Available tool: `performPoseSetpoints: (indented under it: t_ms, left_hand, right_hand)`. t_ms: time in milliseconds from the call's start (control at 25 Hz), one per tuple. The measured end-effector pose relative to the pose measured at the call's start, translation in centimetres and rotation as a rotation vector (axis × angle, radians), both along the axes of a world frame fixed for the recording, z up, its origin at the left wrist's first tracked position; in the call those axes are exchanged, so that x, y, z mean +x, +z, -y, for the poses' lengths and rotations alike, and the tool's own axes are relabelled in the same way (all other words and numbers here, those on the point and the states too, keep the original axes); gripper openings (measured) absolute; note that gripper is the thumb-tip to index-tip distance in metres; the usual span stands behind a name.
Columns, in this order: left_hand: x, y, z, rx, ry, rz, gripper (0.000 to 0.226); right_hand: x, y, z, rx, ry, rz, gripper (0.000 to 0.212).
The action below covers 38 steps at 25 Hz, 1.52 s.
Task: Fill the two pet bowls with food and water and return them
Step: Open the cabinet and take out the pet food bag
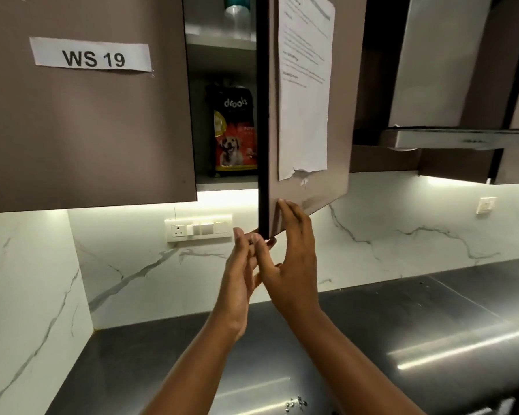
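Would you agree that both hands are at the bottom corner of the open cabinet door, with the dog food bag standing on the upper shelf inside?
Not quite: the head view shows the dog food bag standing on the lower shelf. Both hands, left hand and right hand, are at the open cabinet door.

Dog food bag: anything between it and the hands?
In the head view, only the open cabinet door. Both the left hand and the right hand are at its bottom corner; the dog food bag stands unobstructed on the shelf behind.
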<state>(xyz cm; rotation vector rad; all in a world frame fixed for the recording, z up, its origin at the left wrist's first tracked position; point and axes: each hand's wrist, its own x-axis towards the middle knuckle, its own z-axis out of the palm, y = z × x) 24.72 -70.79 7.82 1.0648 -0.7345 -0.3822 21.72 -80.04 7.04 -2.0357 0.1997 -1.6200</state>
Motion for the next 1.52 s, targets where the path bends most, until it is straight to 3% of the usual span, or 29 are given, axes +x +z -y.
performPoseSetpoints:
  t_ms: [200,440,600,840,1040,1200,1520]
  left_hand:
    - [-4.3,-0.6,0.2,0.063,-0.014,0.252,0.091]
    - [-8.0,-0.6,2.2,0.085,-0.083,0.394,0.098]
    - [-11.2,-0.3,5.4,0.073,-0.088,0.439,0.090]
    - [-18.0,-0.6,12.6,0.040,-0.046,0.437,0.042]
    - [-21.1,0.1,17.5,0.084,0.009,0.503,0.033]
    - [-22.5,0.3,19.9,0.129,0.061,0.521,0.043]
    - [-21.0,-0.5,19.0,0.237,0.196,0.587,0.039]
  right_hand:
    - [-6.3,0.7,1.5,0.072,0.018,0.017,0.050]
    - [-10.7,1.3,3.2,0.143,0.047,0.027,0.047]
    - [-14.4,1.7,6.3,0.177,0.066,0.105,0.038]
    - [-21.1,1.3,12.5,0.167,0.017,0.112,0.037]
    - [-24.3,1.1,16.9,0.255,0.029,0.187,0.030]
    - [-25.9,0.9,19.5,0.304,0.075,0.203,0.030]
    - [-24.6,-3.4,20.3,0.483,0.154,0.087,0.054]
